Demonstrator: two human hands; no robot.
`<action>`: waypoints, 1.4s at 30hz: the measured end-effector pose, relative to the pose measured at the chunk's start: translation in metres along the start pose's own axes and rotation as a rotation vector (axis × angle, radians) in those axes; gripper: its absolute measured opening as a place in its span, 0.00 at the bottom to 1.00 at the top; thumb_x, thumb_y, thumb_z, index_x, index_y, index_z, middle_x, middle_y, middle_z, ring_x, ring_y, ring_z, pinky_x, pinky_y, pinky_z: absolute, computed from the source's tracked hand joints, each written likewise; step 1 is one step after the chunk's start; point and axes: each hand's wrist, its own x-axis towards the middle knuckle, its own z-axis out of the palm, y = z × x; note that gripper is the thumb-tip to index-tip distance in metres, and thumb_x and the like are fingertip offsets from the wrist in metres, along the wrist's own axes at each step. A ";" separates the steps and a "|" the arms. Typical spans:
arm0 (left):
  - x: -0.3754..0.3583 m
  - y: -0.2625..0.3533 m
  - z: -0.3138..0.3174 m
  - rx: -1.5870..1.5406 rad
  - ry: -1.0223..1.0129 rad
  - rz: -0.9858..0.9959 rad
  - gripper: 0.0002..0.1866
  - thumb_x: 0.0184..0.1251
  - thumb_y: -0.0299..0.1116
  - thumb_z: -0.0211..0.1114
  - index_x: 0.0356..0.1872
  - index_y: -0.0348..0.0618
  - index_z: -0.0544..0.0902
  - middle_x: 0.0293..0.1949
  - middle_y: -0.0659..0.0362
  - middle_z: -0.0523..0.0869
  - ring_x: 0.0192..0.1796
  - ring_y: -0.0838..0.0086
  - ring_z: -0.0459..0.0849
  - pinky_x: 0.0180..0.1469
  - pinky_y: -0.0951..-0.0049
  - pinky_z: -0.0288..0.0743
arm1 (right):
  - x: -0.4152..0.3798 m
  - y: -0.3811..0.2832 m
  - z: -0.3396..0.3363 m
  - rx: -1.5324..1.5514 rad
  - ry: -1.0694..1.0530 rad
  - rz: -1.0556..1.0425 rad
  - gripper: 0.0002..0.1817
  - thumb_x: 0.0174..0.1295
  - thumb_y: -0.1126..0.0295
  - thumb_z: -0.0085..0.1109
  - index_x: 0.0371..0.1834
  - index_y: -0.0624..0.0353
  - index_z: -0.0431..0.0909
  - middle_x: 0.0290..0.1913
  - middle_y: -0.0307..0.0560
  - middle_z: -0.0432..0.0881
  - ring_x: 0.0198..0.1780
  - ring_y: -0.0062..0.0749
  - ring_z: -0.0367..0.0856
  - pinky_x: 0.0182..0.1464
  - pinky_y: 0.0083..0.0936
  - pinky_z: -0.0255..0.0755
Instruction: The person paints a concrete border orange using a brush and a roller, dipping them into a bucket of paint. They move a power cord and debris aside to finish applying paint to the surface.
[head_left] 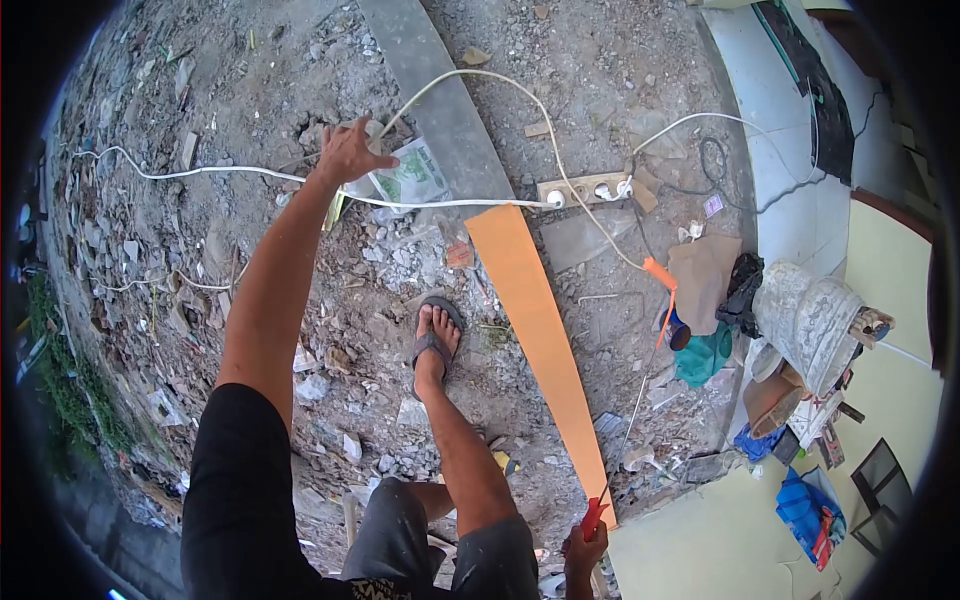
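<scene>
My left hand (pixel 350 155) reaches forward low over the rubble, thumb spread from the fingers. Its fingertips are beside a cream cable (pixel 445 80) and a crumpled plastic bag with green print (pixel 410 175). At the bottom, my right hand (pixel 584 550) is closed round the red handle of a tool (pixel 594 514); its working end does not show clearly. A thin line runs from near this handle up toward an orange piece (pixel 659 273) at the cable's end. The right hand is next to the near end of a long flat orange strip (pixel 535 330).
A grey strip (pixel 440 90) continues beyond the orange one. White plugs sit in a power strip (pixel 580 191), with cables across the ground. Sacks (pixel 808 315), a teal cloth (pixel 704 355) and a blue bag (pixel 808 515) lie right, by a pale wall (pixel 700 540). My sandalled foot (pixel 436 335) stands on rubble.
</scene>
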 end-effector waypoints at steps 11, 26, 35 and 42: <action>-0.065 0.070 0.063 0.575 0.226 0.079 0.63 0.41 0.56 0.81 0.78 0.45 0.55 0.77 0.48 0.62 0.82 0.52 0.50 0.81 0.41 0.33 | -0.018 -0.059 0.006 0.190 -0.023 0.073 0.13 0.56 0.83 0.55 0.45 0.64 0.70 0.19 0.39 0.72 0.11 0.22 0.69 0.12 0.21 0.63; -0.019 0.061 0.036 0.536 -0.171 0.179 0.29 0.57 0.53 0.71 0.62 0.63 0.82 0.58 0.51 0.81 0.69 0.56 0.71 0.78 0.40 0.41 | -0.022 -0.054 0.033 0.224 -0.078 0.120 0.11 0.56 0.83 0.55 0.43 0.65 0.71 0.20 0.39 0.72 0.13 0.21 0.71 0.13 0.22 0.66; -0.035 0.032 0.041 0.378 0.039 0.514 0.09 0.61 0.39 0.70 0.42 0.57 0.90 0.41 0.60 0.84 0.53 0.64 0.80 0.74 0.49 0.58 | -0.020 -0.062 0.032 0.216 -0.099 0.122 0.09 0.57 0.82 0.56 0.41 0.65 0.71 0.20 0.39 0.73 0.12 0.21 0.71 0.12 0.21 0.65; -0.127 0.000 -0.033 0.027 0.330 0.704 0.04 0.63 0.32 0.70 0.38 0.49 0.88 0.31 0.59 0.78 0.39 0.63 0.79 0.61 0.57 0.72 | -0.028 -0.079 0.030 0.239 -0.133 0.104 0.09 0.59 0.81 0.56 0.43 0.64 0.72 0.18 0.38 0.72 0.12 0.21 0.70 0.13 0.21 0.64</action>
